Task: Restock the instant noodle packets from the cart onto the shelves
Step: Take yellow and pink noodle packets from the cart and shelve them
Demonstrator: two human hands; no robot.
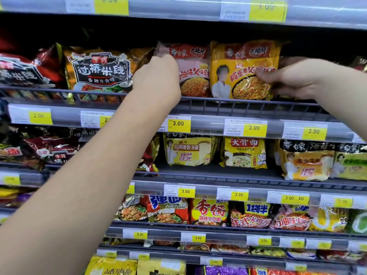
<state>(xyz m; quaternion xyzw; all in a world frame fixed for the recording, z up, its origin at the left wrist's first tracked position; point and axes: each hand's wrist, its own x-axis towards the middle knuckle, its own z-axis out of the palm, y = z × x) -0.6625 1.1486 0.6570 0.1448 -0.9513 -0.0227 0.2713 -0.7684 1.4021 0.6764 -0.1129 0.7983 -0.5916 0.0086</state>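
Supermarket shelving (pixel 218 171) across the whole view, several levels one above the other, with yellow price tags (pixel 254 128) along every front edge; nearest, on the lower levels, other packets (pixel 208 211) standing in rows behind low rails; higher, at the second level from the top, both bare forearms reaching up to the front edge; left hand (pixel 158 76) with fingers curled round the upper left corner of a pink noodle packet (pixel 193 76), gripping it upright; right hand (pixel 288 80) pinching the right edge of a yellow noodle packet (pixel 242 72), thumb on the front face, other fingers hidden behind it; both packets side by side and touching, near the middle of this shelf, lower edges at the rail (pixel 198 100); just left of the left hand, a black and gold packet (pixel 99 74), leaning a little back; further in, only dark space under the top shelf.
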